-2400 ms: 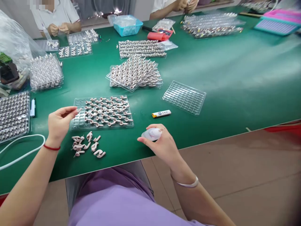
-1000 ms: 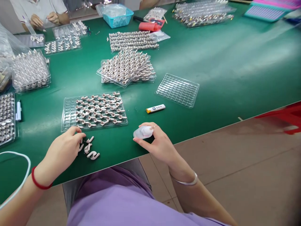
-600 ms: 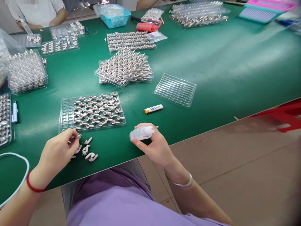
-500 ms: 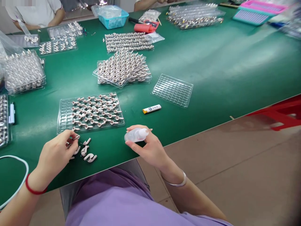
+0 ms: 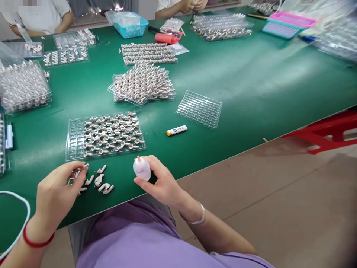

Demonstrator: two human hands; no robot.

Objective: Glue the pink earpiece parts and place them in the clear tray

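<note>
My left hand (image 5: 57,190) pinches a small pale earpiece part (image 5: 83,167) between thumb and fingers, just above a little heap of loose parts (image 5: 99,182) near the front edge of the green table (image 5: 251,82). My right hand (image 5: 161,182) grips a small white squeeze bottle (image 5: 141,168), held upright with its nozzle up. Behind both hands lies a clear plastic tray (image 5: 73,134) with several rows of the same parts in its right portion.
A white and yellow lighter (image 5: 176,130) lies right of the tray, beside an empty clear tray (image 5: 199,109). Stacked full trays (image 5: 139,82) sit farther back, more (image 5: 23,87) at the left. Other people's hands (image 5: 192,5) work at the far edge. A white cable (image 5: 16,219) curves at lower left.
My left hand came down from above the tray to the loose parts and picked one up. My right hand moved left and turned the bottle from lying sideways to upright.
</note>
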